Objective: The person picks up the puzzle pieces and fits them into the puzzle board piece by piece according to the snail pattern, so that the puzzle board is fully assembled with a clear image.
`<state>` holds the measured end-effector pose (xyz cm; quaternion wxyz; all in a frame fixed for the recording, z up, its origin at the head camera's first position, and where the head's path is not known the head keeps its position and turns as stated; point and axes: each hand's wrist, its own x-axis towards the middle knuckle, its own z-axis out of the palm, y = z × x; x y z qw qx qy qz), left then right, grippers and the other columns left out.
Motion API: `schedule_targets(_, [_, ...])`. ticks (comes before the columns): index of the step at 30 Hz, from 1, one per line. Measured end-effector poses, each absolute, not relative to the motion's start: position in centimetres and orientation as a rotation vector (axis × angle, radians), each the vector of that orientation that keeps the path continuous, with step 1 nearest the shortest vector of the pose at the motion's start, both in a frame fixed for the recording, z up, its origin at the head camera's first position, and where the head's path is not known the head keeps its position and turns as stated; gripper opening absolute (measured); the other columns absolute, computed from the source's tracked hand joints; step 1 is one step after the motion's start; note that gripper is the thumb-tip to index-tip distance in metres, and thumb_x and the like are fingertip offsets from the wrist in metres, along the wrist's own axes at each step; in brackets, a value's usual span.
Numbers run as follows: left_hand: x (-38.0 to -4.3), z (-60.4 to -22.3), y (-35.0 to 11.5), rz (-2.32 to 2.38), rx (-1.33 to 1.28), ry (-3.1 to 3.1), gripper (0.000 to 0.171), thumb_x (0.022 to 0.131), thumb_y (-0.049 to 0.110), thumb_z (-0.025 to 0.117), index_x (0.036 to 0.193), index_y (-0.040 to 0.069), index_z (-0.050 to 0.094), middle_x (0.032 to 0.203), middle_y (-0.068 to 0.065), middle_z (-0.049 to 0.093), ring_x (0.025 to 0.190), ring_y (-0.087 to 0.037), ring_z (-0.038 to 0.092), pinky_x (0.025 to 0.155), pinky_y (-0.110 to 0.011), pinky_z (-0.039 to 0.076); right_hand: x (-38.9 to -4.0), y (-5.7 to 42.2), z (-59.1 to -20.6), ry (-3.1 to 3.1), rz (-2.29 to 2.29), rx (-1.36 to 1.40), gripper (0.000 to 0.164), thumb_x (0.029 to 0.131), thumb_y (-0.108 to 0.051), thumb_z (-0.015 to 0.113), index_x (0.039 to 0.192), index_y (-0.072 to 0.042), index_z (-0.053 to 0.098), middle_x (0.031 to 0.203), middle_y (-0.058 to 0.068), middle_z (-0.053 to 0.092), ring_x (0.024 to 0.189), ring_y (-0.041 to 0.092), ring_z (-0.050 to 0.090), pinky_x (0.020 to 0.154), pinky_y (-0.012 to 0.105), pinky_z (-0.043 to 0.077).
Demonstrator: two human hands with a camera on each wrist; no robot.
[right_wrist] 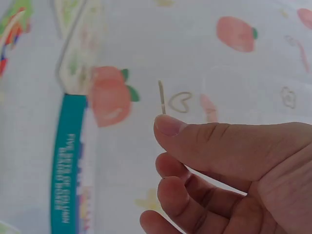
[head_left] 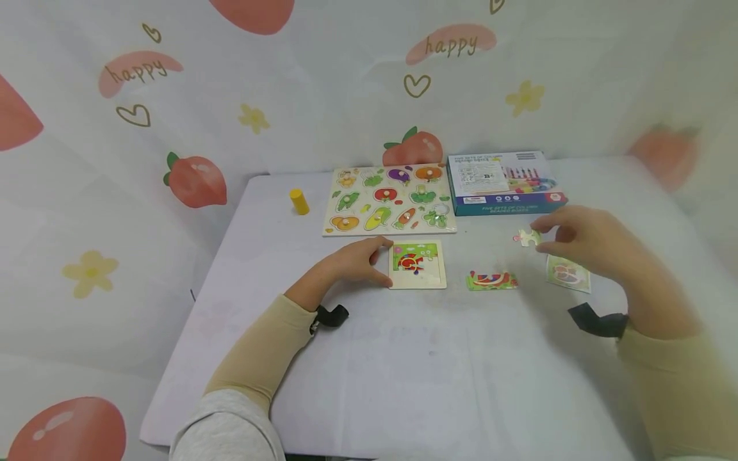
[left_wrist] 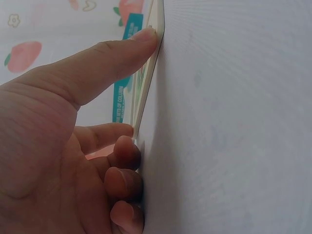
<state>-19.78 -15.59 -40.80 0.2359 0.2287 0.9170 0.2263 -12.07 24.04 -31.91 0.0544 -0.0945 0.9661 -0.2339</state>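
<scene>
My left hand (head_left: 356, 261) holds a small square jigsaw tray (head_left: 423, 285) by its left edge, thumb at the near corner and index finger at the far one. A partly filled red, blue and green picture lies inside the tray. In the left wrist view the tray (left_wrist: 141, 109) appears edge-on between thumb and index finger. My right hand (head_left: 594, 240) pinches a pale green jigsaw piece (head_left: 527, 238) above the table, between thumb and index finger. The right wrist view shows this piece (right_wrist: 162, 96) as a thin edge. Joined-looking jigsaw pieces (head_left: 492, 280) lie right of the tray.
A small picture card (head_left: 568, 274) lies below the right hand. Behind the tray is a vegetable peg board (head_left: 386, 198), with a boxed bead set (head_left: 507, 184) to its right. A yellow cylinder (head_left: 299, 202) stands at the back left of the white table (head_left: 415, 371).
</scene>
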Motion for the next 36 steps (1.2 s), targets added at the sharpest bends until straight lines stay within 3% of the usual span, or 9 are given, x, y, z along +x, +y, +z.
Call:
schedule_targets(5, [-19.8,-41.0,-15.8,0.626,0.612,2.51,0.088,0.065,0.05,0.082,0.139,0.024,0.041,0.085,-0.005,0.047,0.074,-0.017,0.044,0.062,-0.031,0.032,-11.1,23.7,-29.9,3.014,-0.773,-0.345,0.037,0.081,-0.029,0.075,0.114,-0.016,0.067,0.084,0.004,0.06,0.08,0.021,0.049,0.061,0.029,0.039])
schedule_targets(14, [-20.0,-41.1,-15.9,0.606,0.612,2.517,0.09,0.066,0.052,0.081,0.142,0.025,0.039,0.089,-0.005,0.048,0.081,-0.016,0.046,0.068,-0.033,0.035,-10.2,22.3,-27.4,3.139,-0.982,-0.434,0.032,0.078,-0.022,0.078,0.109,-0.02,0.071,0.078,0.003,0.061,0.071,0.002,0.046,0.06,0.018,0.032])
schedule_targets(24, [-20.0,-41.3,-15.9,0.604,0.64,2.518,0.091,0.066,0.053,0.081,0.142,0.026,0.039,0.088,-0.005,0.047,0.079,-0.016,0.045,0.066,-0.032,0.034,-9.9,19.5,-26.8,3.099,-1.069,-0.413,0.029,0.077,-0.027,0.079,0.105,-0.022,0.072,0.076,0.003,0.056,0.068,0.01,0.045,0.058,0.021,0.033])
schedule_targets(36, [-20.0,-41.3,-15.6,0.595,0.638,2.531,0.088,0.068,0.05,0.08,0.142,0.027,0.039,0.09,-0.005,0.046,0.083,-0.015,0.045,0.07,-0.033,0.035,-11.4,15.2,-28.8,2.94,-1.102,-0.395,0.031,0.079,-0.032,0.076,0.107,-0.021,0.07,0.079,0.002,0.056,0.07,0.02,0.045,0.052,0.029,0.034])
